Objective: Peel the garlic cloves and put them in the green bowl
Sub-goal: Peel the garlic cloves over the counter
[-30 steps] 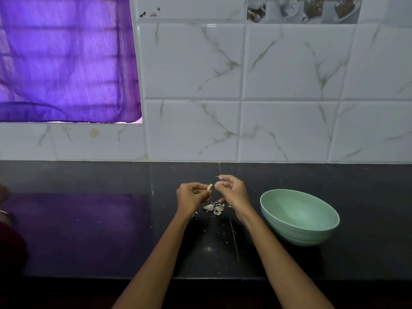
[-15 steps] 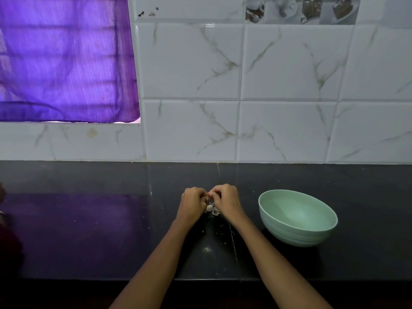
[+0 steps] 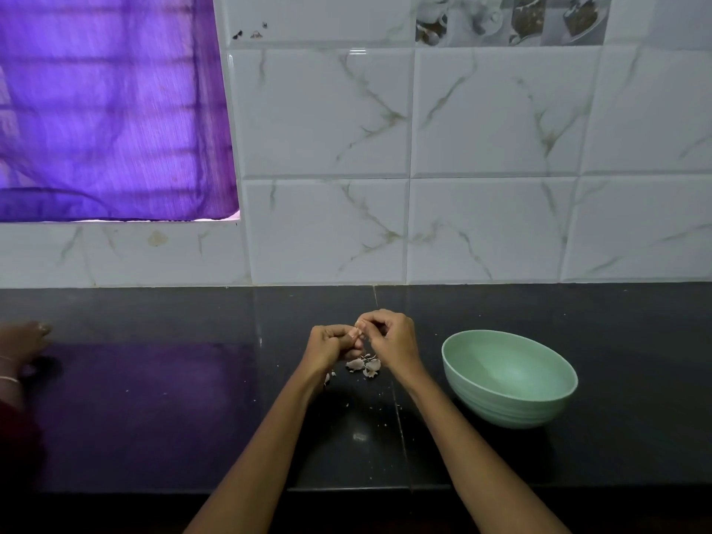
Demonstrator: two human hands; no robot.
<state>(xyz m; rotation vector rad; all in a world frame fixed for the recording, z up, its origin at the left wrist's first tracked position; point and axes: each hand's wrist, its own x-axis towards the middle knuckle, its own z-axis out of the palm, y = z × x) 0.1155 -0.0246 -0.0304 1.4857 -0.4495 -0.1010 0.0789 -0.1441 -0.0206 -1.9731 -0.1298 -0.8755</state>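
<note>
— At the desk's [image 3: 578,468] middle, what do we see?
— Our left hand [image 3: 330,346] and right hand [image 3: 393,337] have lifted slightly, both pinching one garlic clove [image 3: 358,333].
— And the rest?
— One green bowl [image 3: 508,377] right; two skins [image 3: 364,366] beneath.

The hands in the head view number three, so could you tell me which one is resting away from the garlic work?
The third hand at the far left edge, wearing bangles, rests on the counter; the left hand and right hand meet over the garlic skins.
</note>
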